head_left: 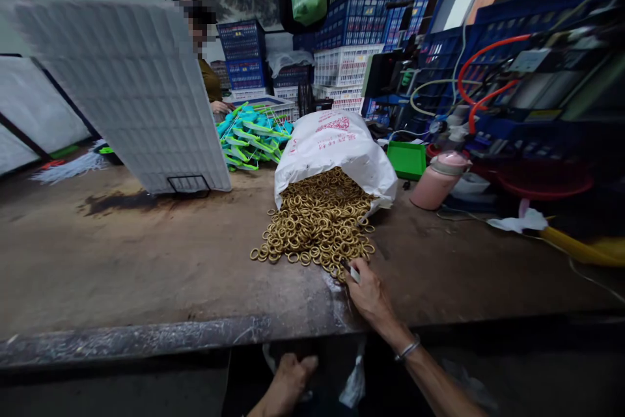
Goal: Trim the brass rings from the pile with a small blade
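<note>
A white sack lies on its side on the worn workbench, and several brass-coloured rings spill from its mouth in a heap. My right hand rests at the near edge of the heap, fingers pinched on a small whitish object among the rings. A metal bangle sits on that wrist. My left hand is below the bench's front edge, fingers curled near a piece of clear plastic; whether it holds anything is hidden.
A grey gridded panel stands on the left. Behind it a person sits by a pile of teal and green hangers. A green tray, pink bottle, red basin, hoses and stacked crates fill the right and back.
</note>
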Tool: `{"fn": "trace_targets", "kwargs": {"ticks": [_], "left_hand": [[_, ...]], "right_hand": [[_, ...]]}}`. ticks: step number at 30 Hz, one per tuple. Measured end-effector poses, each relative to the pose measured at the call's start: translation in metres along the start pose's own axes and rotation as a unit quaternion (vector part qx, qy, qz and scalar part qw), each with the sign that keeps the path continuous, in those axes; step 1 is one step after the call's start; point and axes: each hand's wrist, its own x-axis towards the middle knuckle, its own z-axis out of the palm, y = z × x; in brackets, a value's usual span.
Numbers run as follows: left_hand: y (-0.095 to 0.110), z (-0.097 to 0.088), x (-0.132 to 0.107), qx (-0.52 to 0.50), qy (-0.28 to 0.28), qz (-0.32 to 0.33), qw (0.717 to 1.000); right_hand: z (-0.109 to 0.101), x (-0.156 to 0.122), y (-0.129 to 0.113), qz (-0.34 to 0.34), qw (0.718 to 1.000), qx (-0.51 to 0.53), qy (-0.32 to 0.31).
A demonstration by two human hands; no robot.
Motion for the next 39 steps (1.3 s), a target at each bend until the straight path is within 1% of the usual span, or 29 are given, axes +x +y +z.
{"fn": "trace_targets", "kwargs": {"ticks": [1, 3, 4, 5, 6, 8, 10, 11, 12, 14, 16, 19, 21, 24, 26, 28, 30, 32, 36, 39], "left_hand": [[0.007, 0.004, -0.007, 0.016, -0.007, 0.002, 1.0], [0.024, 0.013, -0.018, 0.127, -0.089, 0.032, 0.987], [0.033, 0.017, -0.021, 0.159, -0.116, 0.056, 0.979], [0.041, 0.021, -0.023, 0.179, -0.122, 0.083, 0.973], [0.047, 0.023, -0.023, 0.192, -0.094, 0.114, 0.97], [0.056, 0.023, -0.017, 0.22, -0.004, 0.185, 0.958], [0.059, 0.018, -0.006, 0.255, 0.078, 0.255, 0.929], [0.059, 0.015, 0.0, 0.271, 0.101, 0.283, 0.915], [0.058, 0.012, 0.006, 0.283, 0.115, 0.305, 0.902], [0.057, 0.007, 0.014, 0.301, 0.116, 0.334, 0.886], [0.056, 0.005, 0.017, 0.304, 0.101, 0.345, 0.882], [0.059, 0.005, 0.016, 0.289, 0.09, 0.329, 0.894], [0.061, 0.005, 0.015, 0.27, 0.096, 0.297, 0.911], [0.064, 0.006, 0.014, 0.197, 0.098, 0.237, 0.946], [0.067, 0.007, 0.014, 0.131, 0.084, 0.184, 0.971], [0.07, 0.008, 0.012, 0.077, 0.067, 0.131, 0.986], [0.073, 0.009, 0.01, 0.044, 0.049, 0.097, 0.993], [0.074, 0.009, 0.008, 0.014, 0.032, 0.083, 0.996], [0.071, 0.009, 0.005, -0.061, 0.014, 0.066, 0.996], [0.07, 0.008, 0.005, -0.098, 0.011, 0.068, 0.993]], "right_hand": [[0.003, 0.0, -0.003, -0.004, 0.999, 0.038, -0.002], [0.008, -0.001, -0.011, -0.012, 0.994, 0.113, -0.005], [0.01, -0.001, -0.016, -0.013, 0.989, 0.145, -0.009], [0.012, -0.003, -0.021, -0.011, 0.984, 0.175, -0.017], [0.014, -0.004, -0.026, -0.007, 0.979, 0.202, -0.031], [0.016, -0.008, -0.034, 0.011, 0.967, 0.244, -0.072], [0.017, -0.014, -0.039, 0.033, 0.954, 0.275, -0.115], [0.018, -0.016, -0.041, 0.042, 0.947, 0.289, -0.134], [0.018, -0.019, -0.042, 0.049, 0.94, 0.304, -0.15], [0.02, -0.023, -0.044, 0.06, 0.923, 0.338, -0.173], [0.021, -0.027, -0.045, 0.07, 0.909, 0.366, -0.188], [0.022, -0.029, -0.049, 0.083, 0.898, 0.377, -0.21], [0.023, -0.03, -0.052, 0.075, 0.902, 0.365, -0.218], [0.024, -0.03, -0.056, 0.042, 0.917, 0.343, -0.199], [0.024, -0.029, -0.057, 0.025, 0.923, 0.332, -0.196], [0.024, -0.03, -0.057, 0.017, 0.925, 0.321, -0.205], [0.023, -0.031, -0.058, 0.016, 0.925, 0.313, -0.213], [0.021, -0.032, -0.06, 0.018, 0.923, 0.315, -0.22], [0.02, -0.032, -0.063, 0.009, 0.916, 0.329, -0.229], [0.021, -0.03, -0.061, 0.015, 0.917, 0.329, -0.226]]}}
